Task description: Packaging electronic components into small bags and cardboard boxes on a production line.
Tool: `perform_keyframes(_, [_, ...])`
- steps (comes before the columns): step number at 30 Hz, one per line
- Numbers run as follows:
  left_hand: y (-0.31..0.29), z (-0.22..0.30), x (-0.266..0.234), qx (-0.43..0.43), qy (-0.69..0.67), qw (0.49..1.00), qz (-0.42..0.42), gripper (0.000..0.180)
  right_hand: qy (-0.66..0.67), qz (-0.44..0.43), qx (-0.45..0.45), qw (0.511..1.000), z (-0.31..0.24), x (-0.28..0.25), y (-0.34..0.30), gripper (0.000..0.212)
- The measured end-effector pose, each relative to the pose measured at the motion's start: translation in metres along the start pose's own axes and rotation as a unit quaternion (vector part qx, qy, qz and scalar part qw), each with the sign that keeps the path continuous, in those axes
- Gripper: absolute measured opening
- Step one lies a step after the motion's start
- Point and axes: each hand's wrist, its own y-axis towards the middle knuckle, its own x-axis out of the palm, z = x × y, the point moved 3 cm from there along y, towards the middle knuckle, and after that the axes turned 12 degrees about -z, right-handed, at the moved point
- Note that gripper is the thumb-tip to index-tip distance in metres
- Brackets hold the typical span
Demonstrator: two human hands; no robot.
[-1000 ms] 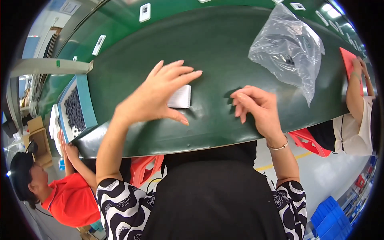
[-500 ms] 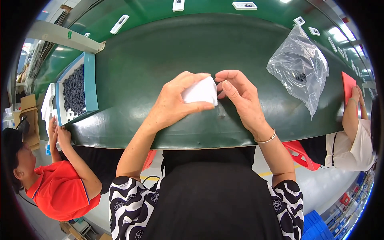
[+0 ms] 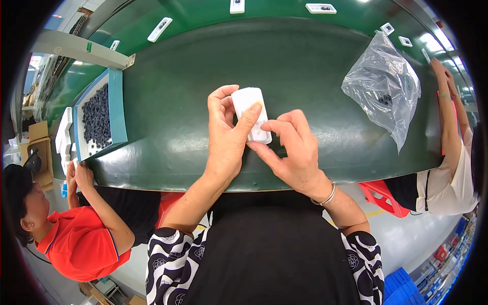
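Over the bench's near half, my left hand (image 3: 226,137) grips a white plastic casing (image 3: 247,97), a rounded oblong with small recessed details at its lower end. My left thumb lies across its face, the fingers along its left side and behind. My right hand (image 3: 296,155) is closed at the casing's lower end. Its thumb is at the bottom edge and its bent index finger presses on the face. Whether a small part sits between those fingertips cannot be made out.
At left stands a blue box (image 3: 118,109) of small black rubber-like parts. A clear plastic bag (image 3: 378,76) with a few dark parts lies right. White pieces (image 3: 321,8) with dark inserts line the green belt (image 3: 203,12) beyond. Co-workers (image 3: 84,239) sit on both sides.
The casing has been turned so its broad face shows, and my right hand has come onto its lower end. Belt pieces have shifted right. The right co-worker's arms now reach forward to the belt.
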Motion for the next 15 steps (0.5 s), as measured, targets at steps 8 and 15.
perform_keyframes(8, [-0.021,-0.007,-0.003,0.042,0.139,0.989,0.0,0.074,0.033,0.024,0.055,0.998,0.005,0.006,-0.008,0.024])
perform_keyframes(15, [-0.033,0.004,-0.002,0.027,0.407,0.912,-0.041,0.095,0.272,-0.087,0.26,0.923,0.041,-0.005,-0.015,0.015])
